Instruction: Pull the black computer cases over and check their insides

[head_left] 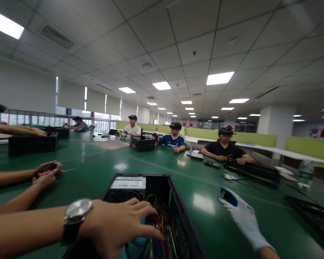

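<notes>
My left hand (124, 223), bare and with a wristwatch (78, 212) on its wrist, reaches over an open black computer case (183, 219). Its fingers are spread, and I see nothing held in them. Beneath them lie red and yellow cables (162, 219), and a teal round part (136, 246) shows partly under the palm. The power supply (128, 182), with a white label, fills the case's far left corner. To the right of the case, above the green table, is my right hand (239, 212) in a white glove with a blue palm. Its fingers are partly bent and apart, with nothing visible between them.
At left, another person's hands (47, 172) hold a red-handled screwdriver (44, 173). More people sit around the green table (97, 165) with black cases (142, 144). A plastic bottle (305, 174) and a black panel (313, 219) are at right.
</notes>
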Motion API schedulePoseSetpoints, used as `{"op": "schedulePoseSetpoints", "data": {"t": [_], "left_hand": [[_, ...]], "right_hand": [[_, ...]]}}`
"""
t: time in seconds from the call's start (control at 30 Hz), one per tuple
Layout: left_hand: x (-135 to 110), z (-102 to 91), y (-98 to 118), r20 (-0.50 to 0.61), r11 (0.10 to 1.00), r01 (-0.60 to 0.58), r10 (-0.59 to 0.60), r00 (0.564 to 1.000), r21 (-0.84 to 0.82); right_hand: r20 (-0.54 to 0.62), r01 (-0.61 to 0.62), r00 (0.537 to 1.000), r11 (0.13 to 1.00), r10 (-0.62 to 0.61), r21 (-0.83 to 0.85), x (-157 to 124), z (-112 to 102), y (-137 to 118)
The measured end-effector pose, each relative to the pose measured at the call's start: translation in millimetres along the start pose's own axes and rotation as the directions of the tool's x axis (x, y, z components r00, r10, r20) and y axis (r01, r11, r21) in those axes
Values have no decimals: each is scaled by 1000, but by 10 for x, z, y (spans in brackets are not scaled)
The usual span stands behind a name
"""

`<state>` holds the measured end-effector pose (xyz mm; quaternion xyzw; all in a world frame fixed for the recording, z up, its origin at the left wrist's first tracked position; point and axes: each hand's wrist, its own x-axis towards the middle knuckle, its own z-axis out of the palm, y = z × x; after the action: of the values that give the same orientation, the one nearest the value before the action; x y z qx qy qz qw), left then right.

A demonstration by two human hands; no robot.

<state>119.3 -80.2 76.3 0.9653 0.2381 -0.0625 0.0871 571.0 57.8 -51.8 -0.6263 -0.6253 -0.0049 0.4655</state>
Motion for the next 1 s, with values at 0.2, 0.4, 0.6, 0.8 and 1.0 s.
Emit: {"op": "schedulePoseSetpoints", "data": {"t": [0.2,0.4,0.6,0.8,1.0], "left_hand": [[215,250,-331,54,961,2,-18,998,278],[90,245,-358,-96,952,113,-88,991,285],[-132,60,-323,-34,949,-56,69,997,311],[-478,-61,-210,-157,985,-56,83,984,164],[-592,90,-259,-185,997,-29,42,982,69]], "right_hand": [[390,398,801,891,-454,218,-283,-453,-1934],[684,628,531,774,-501,80,-289,-255,-2777],[882,809,334,582,-332,-87,-371,147,-3039],[941,913,66,400,-332,77,-558,785,-3132],[926,910,-78,352,-369,217,-636,1265,-3156]]}}
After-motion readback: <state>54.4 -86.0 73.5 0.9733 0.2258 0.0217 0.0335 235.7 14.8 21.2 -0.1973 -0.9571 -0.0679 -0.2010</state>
